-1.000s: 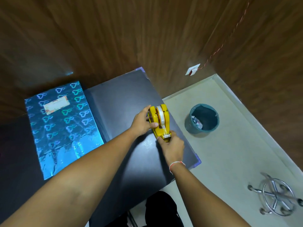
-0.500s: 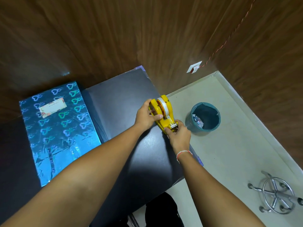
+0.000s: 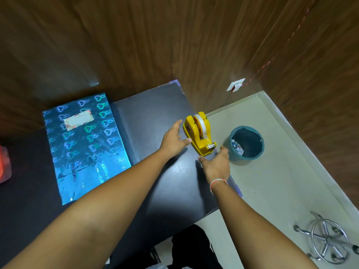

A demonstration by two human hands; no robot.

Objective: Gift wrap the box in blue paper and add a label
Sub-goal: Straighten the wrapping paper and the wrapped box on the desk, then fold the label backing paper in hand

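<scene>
Two hands — left [image 3: 173, 141], right [image 3: 217, 164] — spread open, flanking yellow tape dispenser [image 3: 199, 133] at bench [image 3: 159, 105] edge; wrapped box [image 3: 83, 146] with label [image 3: 78, 119] well apart; bin [image 3: 246, 142] on floor beside.

There is only one view, a wide-angle camera worn on the person's head. It looks forward and steeply down over both forearms to the black table [image 3: 147, 113], which fills the centre and lower left of the frame. The wooden wall [image 3: 136, 39] bends across the top, and the pale floor [image 3: 272, 181] lies far below at the right.
</scene>
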